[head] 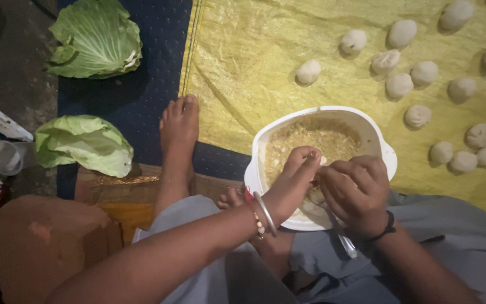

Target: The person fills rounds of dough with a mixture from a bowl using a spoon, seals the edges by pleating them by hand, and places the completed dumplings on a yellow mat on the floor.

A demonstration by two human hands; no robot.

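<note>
Both hands meet over the near rim of a white round plastic bowl (375,130) filled with pale minced filling (316,141), which rests against the person's lap so the filling stays within easy reach. The left hand (295,183), wearing a silver bangle with beads at the wrist, has its fingers (305,155) drawn together, pinching a small piece of white dough (323,160) at their tips. The right hand (355,191), with a dark band on its wrist, is curled with fingers closed toward the same piece, and a metal spoon handle (341,239) runs out under its palm toward the near side (whether that hand truly grips the spoon cannot be told).

On the far and right side, a yellow woven plastic sheet (243,73) lies on the floor with many round white shaped dumplings (417,115) set well apart, likely so they do not stick together. To the left, on a dark blue quilted mat (147,95), are two heaps of green cabbage leaves (94,39), and the person's bare foot (178,126) stretches along the sheet's edge.
</note>
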